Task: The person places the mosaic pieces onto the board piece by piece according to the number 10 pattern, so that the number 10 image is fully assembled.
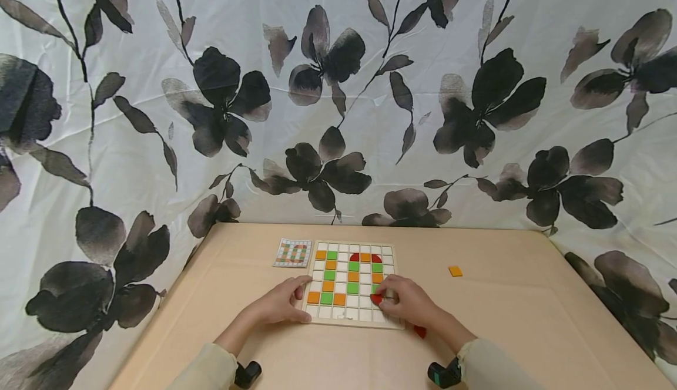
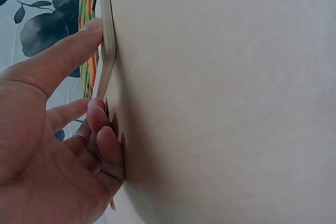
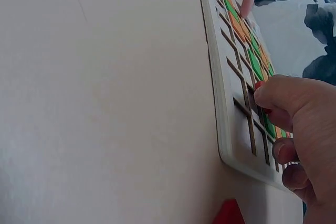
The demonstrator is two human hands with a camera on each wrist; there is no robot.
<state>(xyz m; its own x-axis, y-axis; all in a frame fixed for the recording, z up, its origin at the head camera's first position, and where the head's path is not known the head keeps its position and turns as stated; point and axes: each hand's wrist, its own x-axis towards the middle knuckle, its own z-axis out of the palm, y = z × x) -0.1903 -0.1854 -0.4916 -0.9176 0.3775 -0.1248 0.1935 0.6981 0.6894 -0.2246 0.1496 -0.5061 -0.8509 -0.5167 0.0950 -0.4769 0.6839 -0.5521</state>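
A pale board (image 1: 359, 323) with a grid of square cells lies on the table, several cells filled with orange, green and red tiles. At its left edge my left hand (image 1: 277, 303) holds the board, the thumb at the near corner and the other fingers farther up the side. My right hand (image 1: 409, 302) pinches a red tile (image 1: 376, 299) between thumb and fingers over the board's right part. The fingertips partly cover this tile in the right wrist view. Another red tile (image 1: 420, 332) lies on the table beneath the right forearm.
Just behind the board's left corner is a small pattern card (image 1: 292, 253) with coloured squares. An orange tile (image 1: 455, 271) lies apart on the right side of the table (image 1: 508, 296). A floral cloth (image 1: 402, 161) hangs behind the table.
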